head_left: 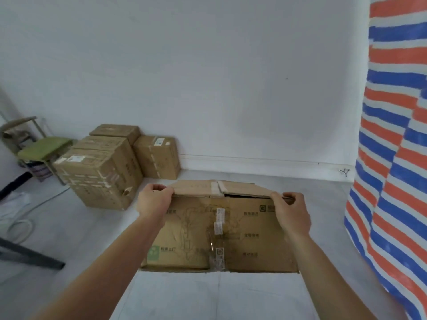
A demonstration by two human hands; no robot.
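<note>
Bare forearms are seen rising from the bottom edge of the frame, the left forearm (120, 255) from the lower left and the right forearm (316, 262) from the lower right. Both are stretched toward a cardboard box (254, 239) in the lower middle of the frame. The box is gripped at its upper edge on both sides. The left hand (153, 199) is curled over the upper left corner, with the fingers hooked over the edge of the top flaps (196, 188). The right hand (291, 211) is closed on the upper right corner, where the edge is pinched between thumb and fingers. The printed face of the box is turned toward the camera. A strip of clear tape (219, 218) is run down its middle seam, and a green logo (153, 252) is printed at its lower left. A dark gap is shown under the right-hand flap. Whether the lower edge of the box rests on the grey floor (208, 296) cannot be told.

A stack of taped cartons (99, 172) is set on the floor at the middle left of the frame, against the white wall (208, 77), well apart from the held box. A chair (44, 146) with a green seat is placed just left of the stack. A white cable (20, 225) is looped on the floor at the far left, and a dark bar (30, 252) is laid below it. An orange, blue and white striped tarpaulin (392, 158) is hung along the right edge of the frame.
</note>
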